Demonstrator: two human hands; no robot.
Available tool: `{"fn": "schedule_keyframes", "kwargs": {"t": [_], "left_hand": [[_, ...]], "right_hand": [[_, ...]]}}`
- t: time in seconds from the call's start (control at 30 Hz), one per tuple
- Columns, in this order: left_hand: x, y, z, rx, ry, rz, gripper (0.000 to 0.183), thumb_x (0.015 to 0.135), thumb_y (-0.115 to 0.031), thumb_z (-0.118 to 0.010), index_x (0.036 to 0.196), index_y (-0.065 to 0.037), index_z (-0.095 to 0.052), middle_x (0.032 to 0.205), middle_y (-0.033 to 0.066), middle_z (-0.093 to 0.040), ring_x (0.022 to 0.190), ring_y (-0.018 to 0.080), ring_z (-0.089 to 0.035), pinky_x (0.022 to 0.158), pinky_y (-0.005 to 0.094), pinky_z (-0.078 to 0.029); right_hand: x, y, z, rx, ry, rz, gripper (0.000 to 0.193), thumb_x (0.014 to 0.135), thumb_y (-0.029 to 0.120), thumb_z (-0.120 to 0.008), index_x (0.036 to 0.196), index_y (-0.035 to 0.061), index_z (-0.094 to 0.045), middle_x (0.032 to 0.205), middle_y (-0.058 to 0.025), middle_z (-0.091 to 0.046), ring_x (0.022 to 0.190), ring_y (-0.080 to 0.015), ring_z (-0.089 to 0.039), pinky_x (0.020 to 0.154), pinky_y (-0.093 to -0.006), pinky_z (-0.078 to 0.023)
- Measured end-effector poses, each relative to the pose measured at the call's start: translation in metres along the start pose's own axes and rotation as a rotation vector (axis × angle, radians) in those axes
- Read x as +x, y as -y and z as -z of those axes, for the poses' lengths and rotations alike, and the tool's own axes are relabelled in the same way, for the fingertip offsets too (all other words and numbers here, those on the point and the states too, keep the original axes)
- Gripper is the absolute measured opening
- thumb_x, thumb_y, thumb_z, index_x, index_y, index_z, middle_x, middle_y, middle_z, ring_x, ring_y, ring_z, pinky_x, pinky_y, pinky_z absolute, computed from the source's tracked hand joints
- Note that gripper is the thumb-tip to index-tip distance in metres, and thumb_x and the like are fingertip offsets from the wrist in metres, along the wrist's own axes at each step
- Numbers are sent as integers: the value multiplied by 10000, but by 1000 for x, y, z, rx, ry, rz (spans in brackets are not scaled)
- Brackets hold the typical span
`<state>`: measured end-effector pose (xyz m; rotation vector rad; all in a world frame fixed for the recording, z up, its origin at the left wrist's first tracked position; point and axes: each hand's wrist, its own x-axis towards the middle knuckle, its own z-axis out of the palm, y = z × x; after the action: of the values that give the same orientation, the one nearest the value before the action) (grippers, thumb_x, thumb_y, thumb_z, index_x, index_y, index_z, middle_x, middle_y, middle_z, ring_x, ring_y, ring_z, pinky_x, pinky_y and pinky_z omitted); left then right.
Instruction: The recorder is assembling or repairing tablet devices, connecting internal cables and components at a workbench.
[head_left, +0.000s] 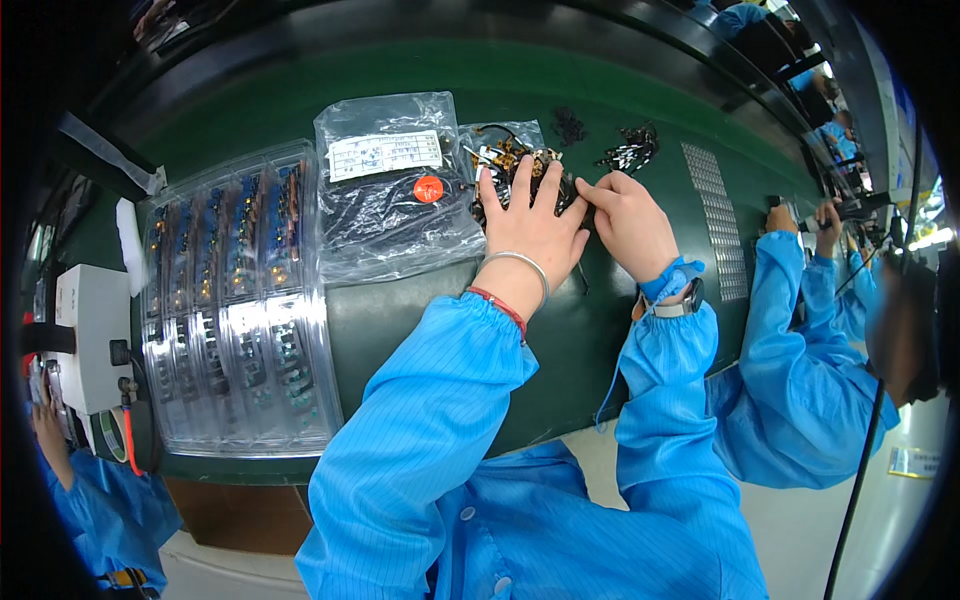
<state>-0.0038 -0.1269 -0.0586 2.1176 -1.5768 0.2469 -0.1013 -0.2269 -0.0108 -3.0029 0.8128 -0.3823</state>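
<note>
My left hand lies flat with its fingers spread over a pile of small black and gold-coloured cable parts. Clear plastic shows beneath the pile. Close beside it, my right hand has its thumb and forefinger pinched together by the edge of the left hand. Whatever is in that pinch, if anything, is too small to make out. Left of the pile sits a clear plastic bag of black items, with a white label and a round red sticker.
A clear compartment tray of small electronic parts covers the table's left side. Beyond my right hand are two black heaps and a perforated metallic strip. A white box stands far left. Co-workers in blue sleeves sit on both sides.
</note>
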Motion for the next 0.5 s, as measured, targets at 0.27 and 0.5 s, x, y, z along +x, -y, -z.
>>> {"fn": "schedule_keyframes", "kwargs": {"t": [0.27,0.5], "left_hand": [[-2,1,-2,-46,30,-18,355,800,-403,-544,1127,-270,-579,1346,61,-378,1276,326,-256,979,660,-93],[-1,1,1,-21,-2,-45,372,789,-435,-553,1115,-258,-593,1342,50,-384,1275,321,-261,983,655,-100]], "right_hand": [[7,-22,-1,197,-73,-33,244,768,36,-537,981,79,-647,883,-92,-594,818,-255,-586,699,-338,-489],[12,-25,-13,378,-83,16,141,759,65,-600,895,51,-632,847,-113,-591,748,-272,-587,660,-333,-476]]}}
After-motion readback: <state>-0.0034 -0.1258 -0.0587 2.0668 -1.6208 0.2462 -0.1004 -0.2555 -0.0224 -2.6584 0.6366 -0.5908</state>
